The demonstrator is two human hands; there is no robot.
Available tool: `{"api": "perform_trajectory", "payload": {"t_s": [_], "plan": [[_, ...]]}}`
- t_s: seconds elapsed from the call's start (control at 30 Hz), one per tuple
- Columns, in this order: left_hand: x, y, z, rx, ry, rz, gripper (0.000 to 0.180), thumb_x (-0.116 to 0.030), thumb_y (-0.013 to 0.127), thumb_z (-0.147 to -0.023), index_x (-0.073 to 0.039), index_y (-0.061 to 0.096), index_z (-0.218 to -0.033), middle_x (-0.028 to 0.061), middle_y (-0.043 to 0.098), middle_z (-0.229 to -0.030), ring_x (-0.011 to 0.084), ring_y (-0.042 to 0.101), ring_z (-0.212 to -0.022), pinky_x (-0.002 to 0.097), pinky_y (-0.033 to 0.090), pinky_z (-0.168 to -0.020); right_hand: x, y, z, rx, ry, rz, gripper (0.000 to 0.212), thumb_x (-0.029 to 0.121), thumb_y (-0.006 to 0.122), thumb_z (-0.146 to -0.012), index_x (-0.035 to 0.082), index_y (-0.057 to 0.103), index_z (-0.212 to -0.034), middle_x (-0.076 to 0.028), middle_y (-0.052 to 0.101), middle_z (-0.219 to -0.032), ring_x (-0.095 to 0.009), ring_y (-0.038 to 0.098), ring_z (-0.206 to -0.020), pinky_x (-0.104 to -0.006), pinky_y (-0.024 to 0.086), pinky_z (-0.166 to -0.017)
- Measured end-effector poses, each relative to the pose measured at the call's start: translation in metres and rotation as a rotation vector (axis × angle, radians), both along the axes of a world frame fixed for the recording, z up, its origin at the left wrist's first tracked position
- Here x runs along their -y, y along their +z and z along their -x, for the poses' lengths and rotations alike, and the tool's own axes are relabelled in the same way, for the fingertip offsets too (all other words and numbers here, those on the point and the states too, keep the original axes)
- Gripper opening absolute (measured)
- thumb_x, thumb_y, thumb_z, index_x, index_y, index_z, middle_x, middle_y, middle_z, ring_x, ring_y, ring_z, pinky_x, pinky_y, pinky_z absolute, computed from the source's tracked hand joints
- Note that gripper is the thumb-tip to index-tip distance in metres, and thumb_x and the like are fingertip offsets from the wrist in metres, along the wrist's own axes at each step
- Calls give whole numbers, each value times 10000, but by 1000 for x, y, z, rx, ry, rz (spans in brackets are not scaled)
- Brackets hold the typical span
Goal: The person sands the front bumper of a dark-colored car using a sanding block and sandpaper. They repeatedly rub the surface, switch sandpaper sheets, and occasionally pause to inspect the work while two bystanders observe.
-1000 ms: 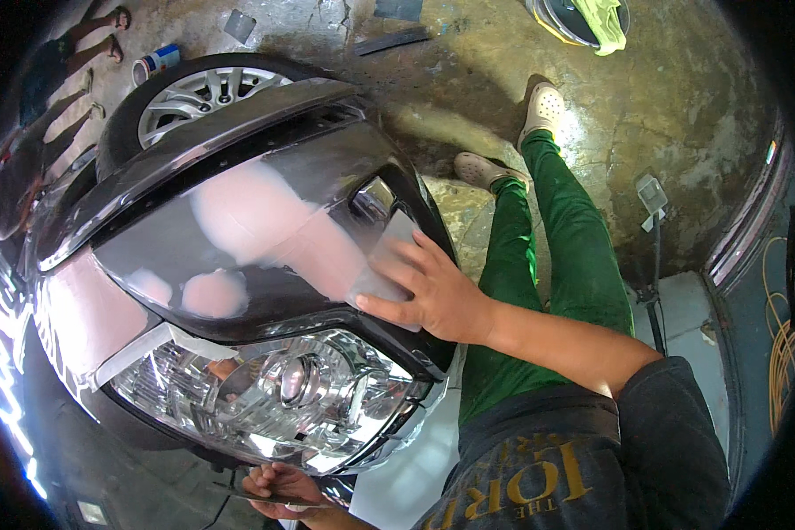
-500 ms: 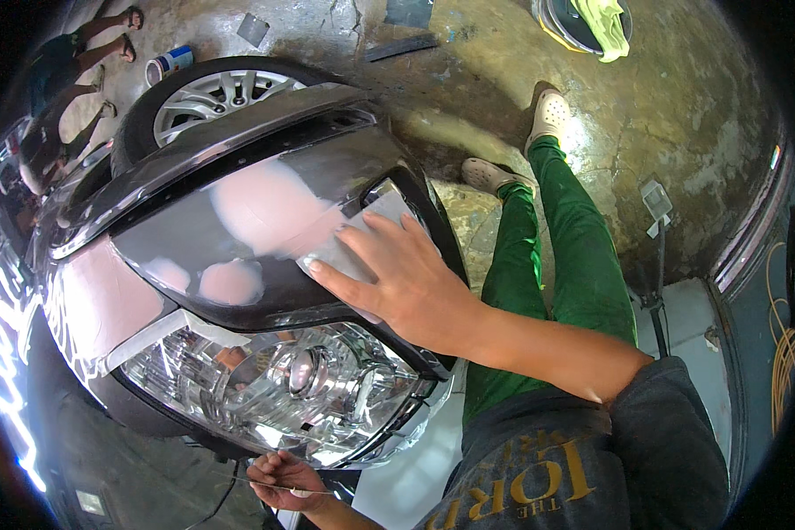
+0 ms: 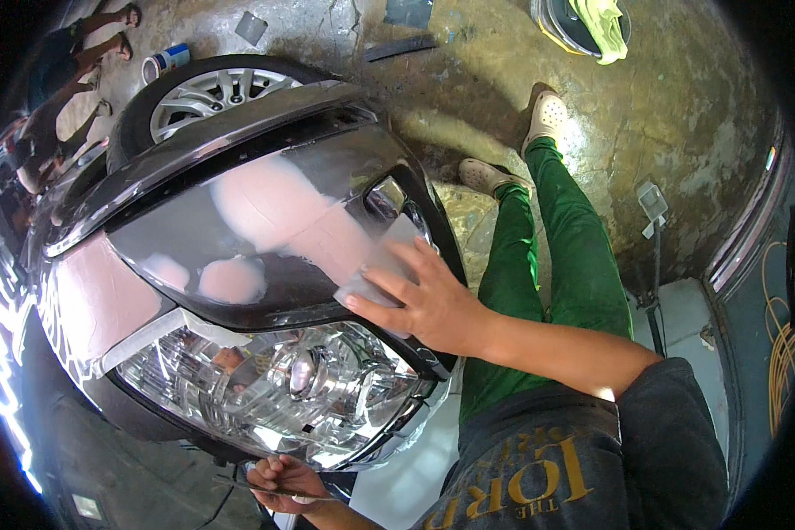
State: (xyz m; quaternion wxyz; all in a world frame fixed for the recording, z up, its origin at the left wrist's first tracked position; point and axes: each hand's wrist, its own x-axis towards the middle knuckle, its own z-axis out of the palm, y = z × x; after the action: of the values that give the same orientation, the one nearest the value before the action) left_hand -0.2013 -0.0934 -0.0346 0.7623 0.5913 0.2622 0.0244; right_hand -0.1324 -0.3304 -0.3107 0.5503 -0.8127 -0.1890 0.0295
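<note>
My right hand (image 3: 437, 300) holds a pale grey flat spreader (image 3: 359, 290) against a dark car body panel (image 3: 238, 194). Its fingers lie across the sheet, which hides the surface beneath. To the spreader's left runs a straight-edged band of pink filler (image 3: 329, 243), joining a larger rounded pink patch (image 3: 261, 199). Two smaller pink patches (image 3: 231, 282) sit below on the same panel. Beneath the headlight (image 3: 300, 375), at the lower edge, my left hand (image 3: 284, 484) is closed on a thin dark flat thing (image 3: 252, 487), seen edge-on; its kind is unclear.
Masking tape (image 3: 168, 340) borders the headlight. A wheel (image 3: 216, 102) stands beyond the panel. On the concrete floor are a can (image 3: 165, 62), a dark strip (image 3: 401, 48), a bucket with a yellow-green cloth (image 3: 602, 28) and a lamp on a stand (image 3: 652, 201). Another person's legs (image 3: 93, 57) show far left.
My right hand and the spreader have slid right along the panel, exposing more of the pink band. The thing in my left hand has tilted slightly and shows more of its dark face.
</note>
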Motion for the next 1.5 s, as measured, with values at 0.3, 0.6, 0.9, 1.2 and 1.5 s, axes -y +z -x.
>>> {"api": "perform_trajectory", "payload": {"t_s": [0.3, 0.6, 0.9, 1.2, 1.5], "plan": [[-1, 0, 8, 2, 107, -118, 361, -283, 478, -1086, -60, 402, -812, 124, 597, -957, 265, 635, -1036, 478, 535, -1046, 1, 23, -61, -54, -2, -45, 556, 167, 594, -911, 253, 499, -1451, -98, 456, -1380, -413, 422, -1293, -651, 403, -1017], [21, 8, -2, -295, 183, -368, 461, -393, 534, -1031, 23, 574, -1224, 176, 677, -1030, 263, 687, -953, 428, 574, -919, 21, -4, 10, -53, 126, -5, 573, 140, 613, -885, 351, 541, -1413, -72, 476, -1384, -396, 420, -1337, -640, 347, -1127], [140, -99, -83, -245, 191, -594, 427, -156, 608, -1013, 2, 498, -1394, 156, 620, -1312, 273, 651, -1132, 412, 542, -981, 87, 78, -3, -123, 140, -1, 485, 218, 656, -882, 385, 606, -1334, -40, 484, -1400, -371, 433, -1352, -649, 342, -1131], [159, -108, -75, -117, 99, -799, 493, -55, 563, -993, 43, 406, -1450, 213, 541, -1402, 335, 609, -1200, 451, 513, -1036, 88, 83, -2, -115, 218, -48, 459, 236, 642, -869, 378, 640, -1305, -17, 529, -1355, -350, 455, -1335, -619, 359, -1120], [29, -13, -34, -156, 52, -167, 578, -447, 502, -1035, 78, 572, -1266, 221, 687, -1138, 329, 676, -1104, 418, 596, -891, 48, 46, -33, -95, 65, 49, 534, 167, 576, -907, 237, 549, -1436, -145, 481, -1335, -414, 465, -1261, -651, 390, -1045]]}}
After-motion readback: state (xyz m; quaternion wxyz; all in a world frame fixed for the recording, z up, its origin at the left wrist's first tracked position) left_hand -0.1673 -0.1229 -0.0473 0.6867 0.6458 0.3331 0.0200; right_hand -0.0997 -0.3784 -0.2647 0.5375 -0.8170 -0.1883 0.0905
